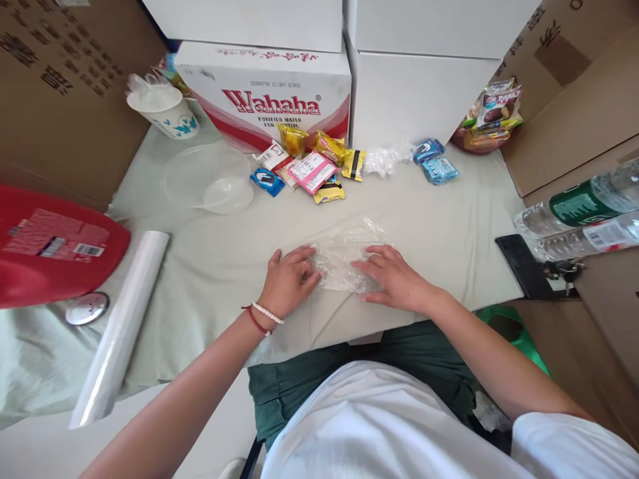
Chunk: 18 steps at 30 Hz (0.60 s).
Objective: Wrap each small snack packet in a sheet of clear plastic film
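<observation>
plastic film point(344, 269), clear and crumpled; 2 hands point(285, 286) touch its sides

From the head, one camera looks forward and steeply down on left hand point(286, 285), right hand point(399, 279) and bench point(449, 216), fairly near.

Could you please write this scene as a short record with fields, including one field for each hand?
left hand: fingers bent at the left side of clear plastic film; grip unclear
right hand: fingers spread at the film's right side
film state: crumpled, lying on a pale cloth
behind film: snack packets in front of a Wahaha box
far left: paper cup, clear round container
near left: white roll, red container
right edge: two plastic bottles, lying on their sides
</observation>
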Available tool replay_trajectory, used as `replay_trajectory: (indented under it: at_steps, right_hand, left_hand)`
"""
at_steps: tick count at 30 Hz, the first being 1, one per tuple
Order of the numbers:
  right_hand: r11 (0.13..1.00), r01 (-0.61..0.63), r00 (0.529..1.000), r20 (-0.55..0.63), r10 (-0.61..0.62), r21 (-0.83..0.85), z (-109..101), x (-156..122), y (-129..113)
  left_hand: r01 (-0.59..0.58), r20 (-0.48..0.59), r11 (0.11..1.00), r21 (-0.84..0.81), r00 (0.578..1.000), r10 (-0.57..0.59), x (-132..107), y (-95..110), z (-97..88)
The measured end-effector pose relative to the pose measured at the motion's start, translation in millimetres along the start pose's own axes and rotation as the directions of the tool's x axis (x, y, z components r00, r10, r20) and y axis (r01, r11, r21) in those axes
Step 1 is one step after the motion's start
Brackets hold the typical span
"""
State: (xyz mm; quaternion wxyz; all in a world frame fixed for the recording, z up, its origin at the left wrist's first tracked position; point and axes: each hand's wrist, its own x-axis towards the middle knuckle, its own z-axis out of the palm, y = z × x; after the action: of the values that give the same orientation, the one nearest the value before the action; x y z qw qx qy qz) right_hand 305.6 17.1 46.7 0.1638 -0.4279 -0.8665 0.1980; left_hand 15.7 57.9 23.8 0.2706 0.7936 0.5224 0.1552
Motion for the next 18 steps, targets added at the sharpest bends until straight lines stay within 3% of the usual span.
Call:
replay_trajectory:
  at_steps: [2, 7, 11, 15, 17, 18]
  right_hand:
    - [0.993, 0.034, 0.999, -0.035, -0.038, -0.111, 7, -13, -1]
    - [0.969, 0.042, 0.961, -0.256, -0.106, -0.243, 16, -62, -1]
    - [0.967, -0.001, 0.975, -0.216, -0.057, -0.256, 15, -103, -5]
    - [0.992, -0.073, 0.991, -0.122, 0.06, -0.107, -9, -128, 2]
    - [0.981, -0.191, 0.959, -0.218, 0.182, -0.018, -30, -121, 13]
    - [0.96, -0.279, 0.917, -0.29, 0.273, 0.022, -40, -110, 19]
  left_hand:
    - [-0.01, 0.046, 0.999, 0.053, 0.999, 0.008, 0, 1, 4.0]
    - [-0.051, 0.115, 0.997, 0.062, 0.992, 0.044, -5, -6, 4.3]
    - [-0.087, 0.173, 0.992, 0.096, 0.982, 0.069, -5, -13, 3.9]
    - [-0.101, 0.197, 0.987, 0.125, 0.977, 0.076, -8, -15, 5.0]
    - [-0.105, 0.179, 0.989, 0.106, 0.98, 0.085, -10, -14, 5.9]
    - [-0.097, 0.16, 0.992, 0.083, 0.984, 0.083, -11, -13, 6.7]
